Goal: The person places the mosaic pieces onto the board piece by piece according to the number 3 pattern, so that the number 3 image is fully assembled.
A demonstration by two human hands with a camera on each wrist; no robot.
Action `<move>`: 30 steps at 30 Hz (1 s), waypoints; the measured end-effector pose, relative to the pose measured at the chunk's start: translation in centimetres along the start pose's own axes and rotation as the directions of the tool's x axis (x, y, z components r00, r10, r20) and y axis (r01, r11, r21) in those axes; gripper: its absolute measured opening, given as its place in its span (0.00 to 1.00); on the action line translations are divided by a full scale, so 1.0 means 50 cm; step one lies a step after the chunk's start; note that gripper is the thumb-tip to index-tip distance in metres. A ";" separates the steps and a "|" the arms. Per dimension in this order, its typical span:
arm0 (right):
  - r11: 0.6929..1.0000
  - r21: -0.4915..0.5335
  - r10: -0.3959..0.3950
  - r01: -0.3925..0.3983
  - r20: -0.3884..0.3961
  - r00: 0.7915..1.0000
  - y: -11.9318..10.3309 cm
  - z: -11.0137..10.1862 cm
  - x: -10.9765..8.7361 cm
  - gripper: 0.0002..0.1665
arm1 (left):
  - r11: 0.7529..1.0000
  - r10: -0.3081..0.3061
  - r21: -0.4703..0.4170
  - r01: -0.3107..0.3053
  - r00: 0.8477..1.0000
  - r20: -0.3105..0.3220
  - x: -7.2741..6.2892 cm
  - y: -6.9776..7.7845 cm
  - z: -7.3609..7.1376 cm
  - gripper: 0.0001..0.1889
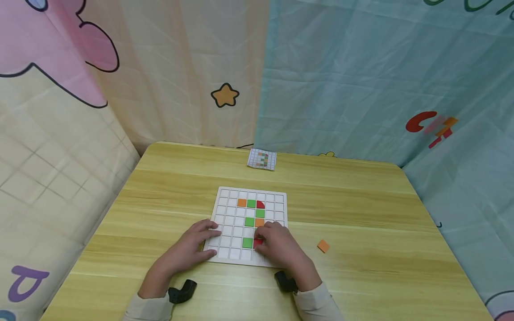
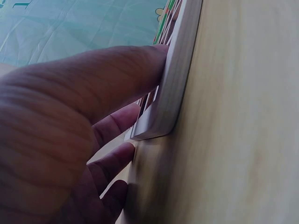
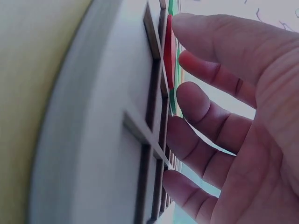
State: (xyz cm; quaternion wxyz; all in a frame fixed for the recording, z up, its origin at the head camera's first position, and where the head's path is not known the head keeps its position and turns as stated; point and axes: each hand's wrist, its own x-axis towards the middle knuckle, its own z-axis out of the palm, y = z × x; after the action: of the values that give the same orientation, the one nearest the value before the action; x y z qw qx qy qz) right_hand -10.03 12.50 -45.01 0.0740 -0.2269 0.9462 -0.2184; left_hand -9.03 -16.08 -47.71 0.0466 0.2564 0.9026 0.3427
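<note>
A white grid board (image 1: 225,257) lies on the table, with orange, green and red tiles in several of its cells. My left hand (image 1: 195,243) rests at the board's left edge, its fingers spread and its thumb (image 2: 149,65) on the rim near the front corner. Over the lower right of the grid, my right hand (image 1: 279,243) has its thumb and forefinger at a red tile (image 1: 258,243), next to a green tile (image 1: 247,243). Seen from the right wrist, the red tile (image 3: 169,56) lies along the grid under the loosely bent fingers.
One loose orange tile (image 1: 323,246) lies on the table (image 1: 361,209) to the board's right. A small printed card (image 1: 262,159) with a coloured grid pattern stands at the table's back edge, before the fabric curtains (image 1: 341,80).
</note>
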 end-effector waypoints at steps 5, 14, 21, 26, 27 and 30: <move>0.996 0.072 0.046 -0.046 -0.003 0.999 0.012 -0.018 -0.006 0.07 | 1.000 0.003 0.001 -0.003 1.000 -0.005 0.002 0.001 -0.001 0.24; 0.979 0.143 0.155 -0.144 -0.063 0.986 0.058 -0.058 -0.037 0.08 | 1.000 -0.031 0.000 0.031 0.999 0.012 0.003 0.007 -0.002 0.25; 0.970 0.159 0.205 -0.182 -0.143 0.968 0.112 -0.077 -0.080 0.09 | 1.000 -0.028 0.011 0.028 1.000 0.004 -0.001 0.007 -0.001 0.25; 0.970 0.156 0.215 -0.188 -0.183 0.959 0.151 -0.089 -0.115 0.11 | 1.000 -0.022 0.006 0.022 1.000 -0.005 -0.001 0.007 -0.001 0.24; 0.968 0.158 0.222 -0.194 -0.186 0.957 0.158 -0.092 -0.122 0.11 | 1.000 -0.021 0.007 0.021 1.000 -0.005 -0.001 0.007 0.000 0.24; 0.963 0.162 0.245 -0.216 -0.189 0.951 0.178 -0.097 -0.142 0.12 | 1.000 -0.024 0.005 0.024 1.000 -0.004 0.000 0.009 -0.001 0.25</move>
State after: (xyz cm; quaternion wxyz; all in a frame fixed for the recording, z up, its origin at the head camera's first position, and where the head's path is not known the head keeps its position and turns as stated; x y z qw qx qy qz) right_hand -8.45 24.73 -44.34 0.0155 -0.0850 0.9513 -0.2961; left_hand -8.84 -15.83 -47.40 0.0484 0.2448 0.9066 0.3404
